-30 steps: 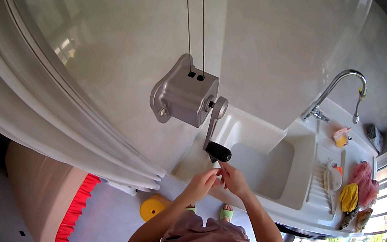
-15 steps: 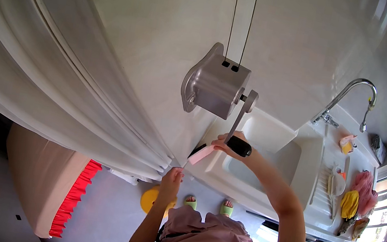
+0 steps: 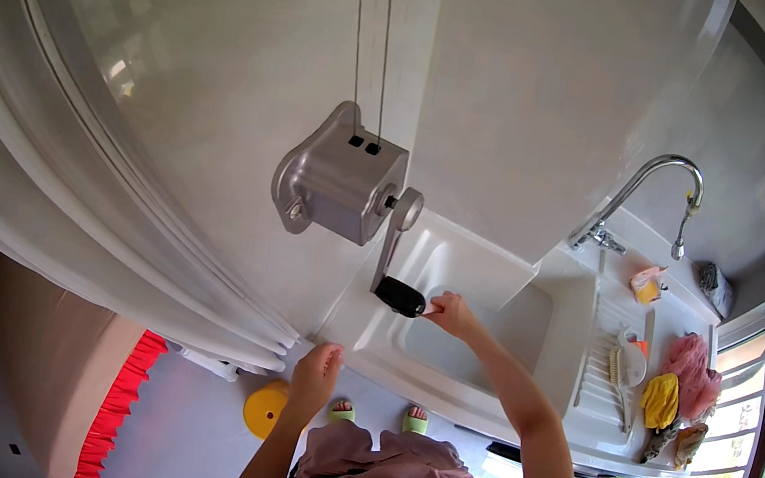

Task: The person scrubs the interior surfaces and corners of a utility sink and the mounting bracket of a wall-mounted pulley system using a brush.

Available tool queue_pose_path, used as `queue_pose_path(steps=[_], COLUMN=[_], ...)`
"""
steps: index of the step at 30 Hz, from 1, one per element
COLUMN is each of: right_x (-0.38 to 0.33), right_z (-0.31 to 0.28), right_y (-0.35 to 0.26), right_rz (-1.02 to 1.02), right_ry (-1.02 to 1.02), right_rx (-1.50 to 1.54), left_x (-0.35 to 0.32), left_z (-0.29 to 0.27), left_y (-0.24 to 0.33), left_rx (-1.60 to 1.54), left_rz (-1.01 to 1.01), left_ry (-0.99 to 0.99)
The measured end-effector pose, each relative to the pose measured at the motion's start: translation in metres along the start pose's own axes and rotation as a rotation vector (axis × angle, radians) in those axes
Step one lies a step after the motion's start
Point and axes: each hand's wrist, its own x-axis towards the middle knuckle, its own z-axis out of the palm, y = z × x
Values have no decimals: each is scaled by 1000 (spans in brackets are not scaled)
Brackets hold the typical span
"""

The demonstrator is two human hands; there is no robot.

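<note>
My right hand point(image 3: 454, 314) is over the near part of the white sink point(image 3: 365, 334), its fingers pinched together. A small pale pink piece point(image 3: 432, 309) shows at its fingertips. The rest of that thing is hidden behind the black grip point(image 3: 400, 296) of a hand crank. The grip hangs on the lever of a grey metal winch box point(image 3: 343, 183) on the wall. I cannot tell whether my fingers touch the grip. My left hand point(image 3: 317, 372) is curled closed left of the sink's front corner, near the curtain's lower end. Anything inside it is hidden.
Two cables point(image 3: 371, 47) rise from the winch box. A white curtain point(image 3: 109, 196) hangs at the left. Beyond the sink stand a curved tap point(image 3: 659, 168), a brush point(image 3: 619, 377) and yellow and pink cloths point(image 3: 660, 400). A yellow stool point(image 3: 265, 409) is on the floor.
The view has shifted, moving the scene leftward. The pink flat thing with a black edge, plain in my right hand before, is now mostly hidden. My hands are farther apart.
</note>
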Motion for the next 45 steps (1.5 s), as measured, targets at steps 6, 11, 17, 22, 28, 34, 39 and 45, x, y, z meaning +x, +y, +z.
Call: queue_pose_path(steps=[6, 11, 17, 22, 28, 34, 39, 45], right_x=[-37, -52, -35, -36, -34, -52, -92, -14], right_z=[35, 81, 83, 66, -18, -136, -171, -110], right_y=[87, 133, 132, 135, 77, 28, 48, 14], right_rz=[675, 452, 337, 440, 289, -75, -52, -23], right_ry=[193, 226, 347, 186, 317, 293, 258, 304], right_rx=[340, 182, 17, -283, -167, -612, -919, -962], left_x=[1, 8, 23, 55, 96, 142, 142, 145], left_z=[29, 50, 59, 85, 110, 116, 117, 120], left_y=[15, 39, 47, 50, 52, 26, 26, 26], left_rx=[86, 213, 455, 526, 601, 811, 707, 683], left_rz=[29, 94, 264, 402, 433, 472, 487, 466], left_ry=[-92, -69, -8, 36, -42, -40, -73, -62])
